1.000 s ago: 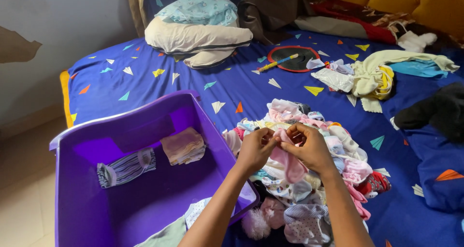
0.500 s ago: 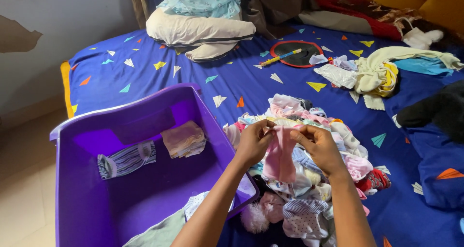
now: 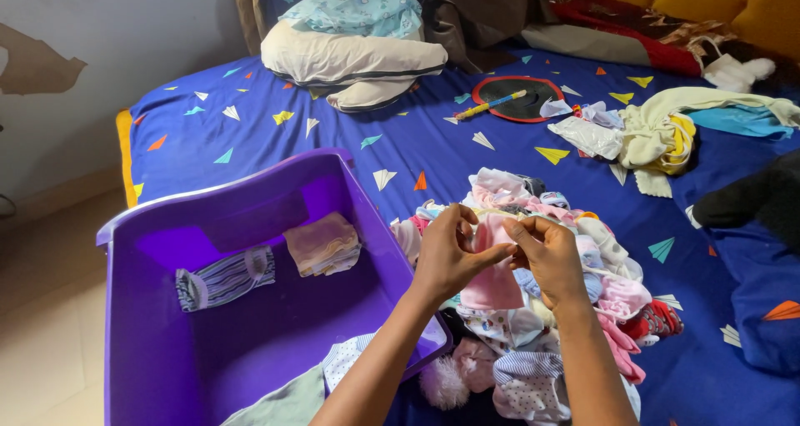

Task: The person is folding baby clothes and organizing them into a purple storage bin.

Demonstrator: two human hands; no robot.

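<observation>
Head view: small pink cloth (image 3: 493, 278), soft knit, hangs folded between both hands above the clothes pile (image 3: 533, 326). Left hand (image 3: 448, 258) and right hand (image 3: 546, 255) each pinch its top edge, fingers closed on it. Pile sits on a blue bedsheet (image 3: 333, 155) with paper-plane print; purple tub (image 3: 250, 309) beside it holds folded pieces. Pillows (image 3: 354, 55) at the bed's far end, plain wall behind. Versus half a second ago: cloth hangs shorter, bunched up, and the hands are closer together.
</observation>
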